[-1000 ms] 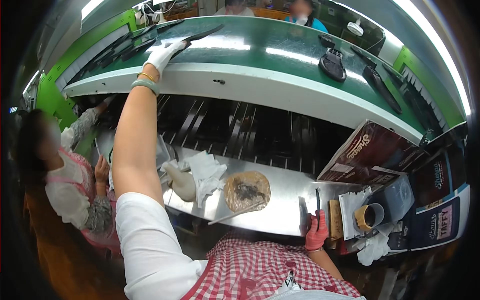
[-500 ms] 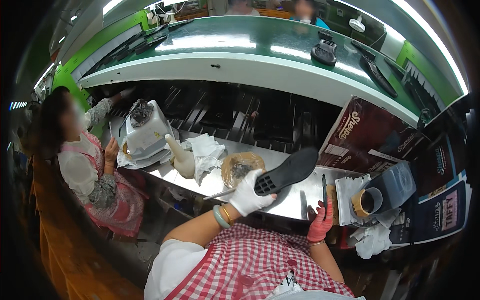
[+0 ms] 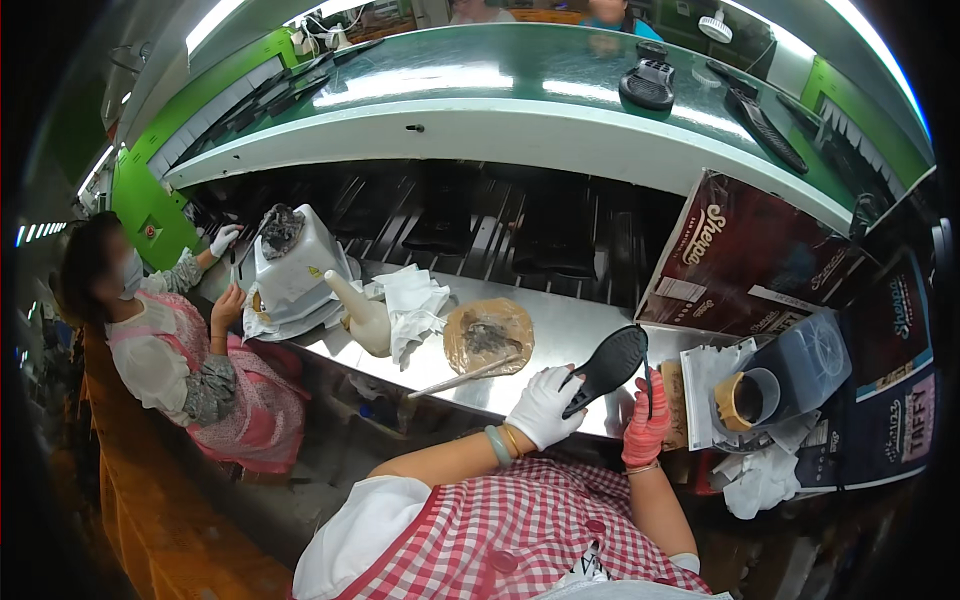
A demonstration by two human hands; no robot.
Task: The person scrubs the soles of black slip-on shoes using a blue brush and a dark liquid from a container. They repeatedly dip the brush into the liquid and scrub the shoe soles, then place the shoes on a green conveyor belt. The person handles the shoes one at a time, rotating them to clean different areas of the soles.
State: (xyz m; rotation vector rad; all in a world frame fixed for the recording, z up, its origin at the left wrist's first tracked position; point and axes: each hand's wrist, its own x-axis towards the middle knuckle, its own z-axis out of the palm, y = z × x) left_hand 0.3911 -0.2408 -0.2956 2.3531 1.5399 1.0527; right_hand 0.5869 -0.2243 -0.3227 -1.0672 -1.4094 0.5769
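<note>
- Steel bench [image 3: 560,330] runs under a curved green conveyor [image 3: 520,75], with dark racks between the two.
- Left hand [image 3: 545,405], in a white glove, is closed around the lower end of a black sole [image 3: 610,365], fingers wrapped under it.
- Sole is held tilted over the bench's near edge, its wider end up and to the right.
- Right hand [image 3: 647,425], in a red glove, is closed on a thin dark tool [image 3: 648,380] that stands upright just beside the sole; whether the tip touches the sole cannot be told.
- Round brown pad [image 3: 488,335] with a dark smear lies on the bench left of the sole, a stick [image 3: 462,378] resting at its near edge.
- White rag [image 3: 412,305] and a cream bottle [image 3: 360,315] sit further left.
- Tape roll [image 3: 742,398] and a clear tub [image 3: 805,365] stand to the right, near a dark red box [image 3: 740,255].
- Another sole [image 3: 648,85] lies on the conveyor.
- Co-worker in a pink apron [image 3: 190,350] works at the bench's left end beside a white tub [image 3: 295,265].
</note>
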